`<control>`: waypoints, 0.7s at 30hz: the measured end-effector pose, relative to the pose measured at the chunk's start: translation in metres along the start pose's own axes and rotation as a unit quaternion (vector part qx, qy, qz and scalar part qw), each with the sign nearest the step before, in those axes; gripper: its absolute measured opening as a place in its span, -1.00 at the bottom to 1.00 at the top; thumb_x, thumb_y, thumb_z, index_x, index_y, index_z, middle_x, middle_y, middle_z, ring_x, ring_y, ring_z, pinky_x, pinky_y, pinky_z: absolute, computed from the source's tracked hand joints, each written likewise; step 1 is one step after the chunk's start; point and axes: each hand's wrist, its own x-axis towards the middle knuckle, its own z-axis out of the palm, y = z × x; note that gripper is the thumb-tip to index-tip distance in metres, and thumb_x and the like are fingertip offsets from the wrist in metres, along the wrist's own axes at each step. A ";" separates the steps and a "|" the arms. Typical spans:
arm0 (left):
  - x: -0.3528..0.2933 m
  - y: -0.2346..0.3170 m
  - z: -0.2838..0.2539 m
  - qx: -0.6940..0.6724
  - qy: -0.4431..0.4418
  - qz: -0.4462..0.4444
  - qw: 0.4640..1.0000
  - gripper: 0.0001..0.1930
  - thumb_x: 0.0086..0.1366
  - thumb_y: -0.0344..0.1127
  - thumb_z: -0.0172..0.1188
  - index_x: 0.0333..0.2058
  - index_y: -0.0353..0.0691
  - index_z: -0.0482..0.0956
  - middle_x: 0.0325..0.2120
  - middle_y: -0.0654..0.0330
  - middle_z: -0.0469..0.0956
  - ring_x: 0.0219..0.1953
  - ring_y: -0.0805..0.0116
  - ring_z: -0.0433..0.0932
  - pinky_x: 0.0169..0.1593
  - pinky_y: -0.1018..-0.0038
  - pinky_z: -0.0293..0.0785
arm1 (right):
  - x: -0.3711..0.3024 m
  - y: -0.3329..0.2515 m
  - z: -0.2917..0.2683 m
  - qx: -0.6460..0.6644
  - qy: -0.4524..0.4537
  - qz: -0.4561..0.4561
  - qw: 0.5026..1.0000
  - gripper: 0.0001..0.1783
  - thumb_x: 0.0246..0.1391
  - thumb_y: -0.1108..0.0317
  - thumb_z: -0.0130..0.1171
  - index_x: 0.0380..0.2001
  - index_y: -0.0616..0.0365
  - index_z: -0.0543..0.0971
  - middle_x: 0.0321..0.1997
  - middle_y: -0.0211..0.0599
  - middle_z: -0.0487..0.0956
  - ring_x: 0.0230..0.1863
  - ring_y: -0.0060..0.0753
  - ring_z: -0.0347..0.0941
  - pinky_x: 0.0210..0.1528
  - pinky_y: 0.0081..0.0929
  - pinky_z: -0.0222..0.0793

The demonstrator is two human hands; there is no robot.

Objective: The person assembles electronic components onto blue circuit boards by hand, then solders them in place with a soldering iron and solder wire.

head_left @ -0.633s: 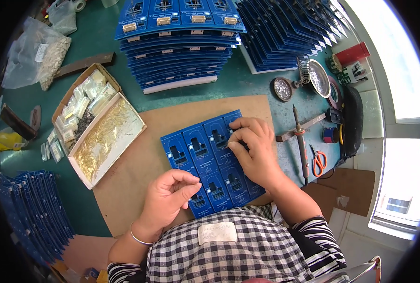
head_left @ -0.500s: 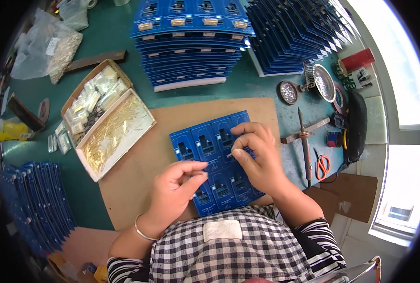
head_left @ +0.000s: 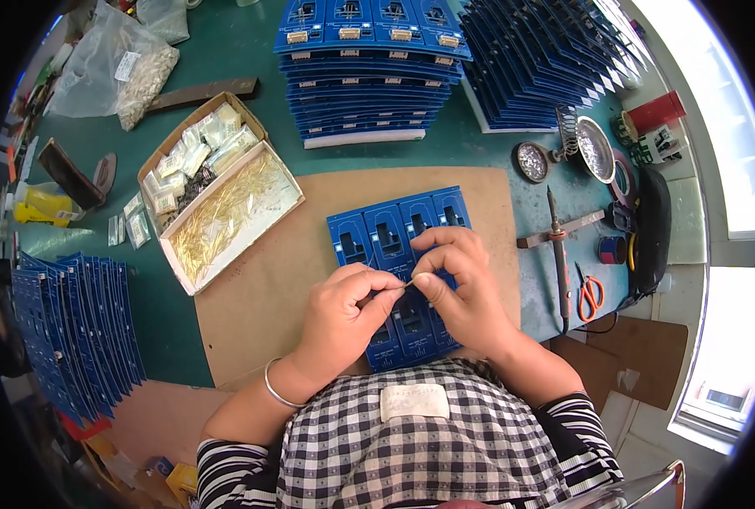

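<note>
A blue circuit board panel (head_left: 432, 339) with rectangular cut-outs lies on the brown cardboard sheet (head_left: 259, 314) in front of me. Above its middle, both my hands meet at a thin gold-coloured pin (head_left: 408, 285). My left hand (head_left: 343, 310) pinches one end between thumb and forefinger. At the other end, my right hand (head_left: 458, 284) grips it in the same way, its fingers curled over the panel. Thin gold pins (head_left: 225, 225) fill the front compartment of a cardboard box (head_left: 233, 270) to the left; small bags of parts sit in its rear compartment.
Stacked blue boards (head_left: 364, 93) stand at the back, with more boards (head_left: 547, 64) to their right and others (head_left: 76, 335) at lower left. On the right lie a soldering iron (head_left: 557, 250), orange-handled scissors (head_left: 590, 293) and a round metal dish (head_left: 595, 150).
My left hand has moved toward the right hand, and its thumb and forefinger now close on the pin. The whole scene has shifted slightly right and up in view.
</note>
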 end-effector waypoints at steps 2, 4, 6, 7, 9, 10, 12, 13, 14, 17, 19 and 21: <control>0.001 -0.004 -0.001 0.033 -0.012 0.009 0.999 -0.92 0.12 -0.53 0.27 -0.36 -0.31 0.63 -0.51 0.18 0.53 -0.54 0.44 0.49 -0.48 0.55 0.38 | 0.002 0.006 -0.004 0.009 0.017 0.006 1.000 -0.93 0.03 0.39 0.21 -0.42 0.09 0.52 -0.03 -0.25 0.49 0.09 -0.19 0.28 0.18 -0.27 0.07; -0.001 -0.008 -0.003 0.028 -0.006 0.010 1.000 -0.92 0.12 -0.54 0.26 -0.36 -0.31 0.63 -0.52 0.18 0.53 -0.55 0.44 0.48 -0.48 0.56 0.38 | 0.006 0.011 -0.009 -0.056 0.042 0.017 0.997 -0.93 0.00 0.42 0.22 -0.42 0.10 0.53 -0.02 -0.27 0.48 0.09 -0.18 0.29 0.16 -0.27 0.08; -0.004 -0.014 -0.005 0.019 0.005 -0.002 1.000 -0.92 0.13 -0.54 0.25 -0.36 -0.32 0.63 -0.53 0.18 0.52 -0.55 0.47 0.47 -0.48 0.57 0.36 | 0.014 0.020 -0.011 -0.091 0.044 0.014 0.995 -0.93 -0.02 0.44 0.22 -0.41 0.10 0.54 -0.02 -0.28 0.48 0.08 -0.18 0.29 0.16 -0.26 0.08; -0.003 -0.015 -0.005 0.016 0.002 0.000 1.000 -0.92 0.13 -0.54 0.25 -0.36 -0.32 0.63 -0.53 0.18 0.52 -0.55 0.47 0.47 -0.48 0.57 0.36 | 0.016 0.025 -0.011 -0.121 0.040 0.010 0.992 -0.92 -0.03 0.45 0.22 -0.41 0.10 0.54 -0.02 -0.30 0.48 0.08 -0.18 0.29 0.15 -0.26 0.09; -0.002 -0.014 -0.006 -0.003 0.004 0.001 1.000 -0.92 0.14 -0.54 0.24 -0.36 -0.32 0.63 -0.52 0.18 0.52 -0.55 0.48 0.46 -0.48 0.58 0.36 | 0.017 0.032 -0.010 -0.109 0.044 0.008 0.993 -0.92 -0.03 0.40 0.22 -0.40 0.07 0.57 -0.06 -0.37 0.48 0.07 -0.24 0.27 0.14 -0.23 0.00; -0.002 -0.013 -0.007 -0.004 0.004 0.001 1.000 -0.92 0.14 -0.54 0.24 -0.36 -0.32 0.63 -0.52 0.18 0.52 -0.55 0.48 0.46 -0.48 0.58 0.36 | 0.018 0.033 -0.009 -0.125 0.033 -0.001 0.992 -0.92 -0.03 0.39 0.23 -0.40 0.07 0.57 -0.07 -0.38 0.48 0.06 -0.24 0.28 0.14 -0.23 0.01; -0.002 -0.014 -0.008 -0.012 -0.013 -0.010 1.000 -0.95 0.17 -0.53 0.24 -0.36 -0.33 0.62 -0.49 0.22 0.53 -0.48 0.53 0.45 -0.43 0.63 0.32 | 0.018 0.034 -0.009 -0.141 0.022 -0.010 0.990 -0.92 -0.04 0.39 0.23 -0.40 0.07 0.58 -0.08 -0.39 0.48 0.06 -0.24 0.28 0.14 -0.23 0.01; -0.002 -0.014 -0.009 -0.013 -0.013 -0.011 1.000 -0.95 0.17 -0.53 0.24 -0.36 -0.33 0.62 -0.49 0.22 0.53 -0.48 0.53 0.45 -0.43 0.63 0.32 | 0.017 0.035 -0.008 -0.138 0.024 -0.004 0.990 -0.92 -0.04 0.40 0.23 -0.41 0.07 0.58 -0.08 -0.39 0.48 0.05 -0.24 0.28 0.13 -0.23 0.03; -0.001 -0.014 -0.010 -0.005 -0.020 -0.009 1.000 -0.95 0.17 -0.53 0.24 -0.36 -0.33 0.62 -0.48 0.21 0.53 -0.48 0.52 0.45 -0.43 0.63 0.33 | 0.017 0.036 -0.008 -0.135 0.027 0.002 0.990 -0.92 -0.05 0.40 0.23 -0.41 0.07 0.58 -0.09 -0.40 0.48 0.04 -0.24 0.29 0.13 -0.24 0.04; -0.001 -0.014 -0.011 -0.002 -0.027 -0.011 1.000 -0.95 0.18 -0.53 0.23 -0.36 -0.33 0.62 -0.48 0.21 0.54 -0.47 0.52 0.47 -0.42 0.63 0.34 | 0.017 0.039 -0.008 -0.144 0.039 -0.011 0.989 -0.90 -0.07 0.47 0.25 -0.42 0.13 0.56 -0.08 -0.31 0.49 0.03 -0.17 0.30 0.11 -0.27 0.13; -0.002 -0.014 -0.011 -0.008 -0.027 -0.014 0.999 -0.95 0.18 -0.54 0.23 -0.36 -0.33 0.62 -0.47 0.21 0.54 -0.47 0.51 0.47 -0.42 0.63 0.35 | 0.017 0.039 -0.008 -0.141 0.041 -0.012 0.989 -0.90 -0.08 0.48 0.25 -0.41 0.13 0.56 -0.08 -0.31 0.49 0.03 -0.17 0.31 0.10 -0.28 0.14; -0.002 -0.014 -0.011 -0.009 -0.028 -0.015 0.999 -0.95 0.18 -0.53 0.23 -0.36 -0.33 0.62 -0.47 0.21 0.54 -0.46 0.51 0.47 -0.41 0.63 0.35 | 0.017 0.039 -0.008 -0.139 0.044 -0.014 0.989 -0.90 -0.08 0.49 0.25 -0.41 0.13 0.56 -0.08 -0.31 0.48 0.02 -0.18 0.31 0.10 -0.29 0.15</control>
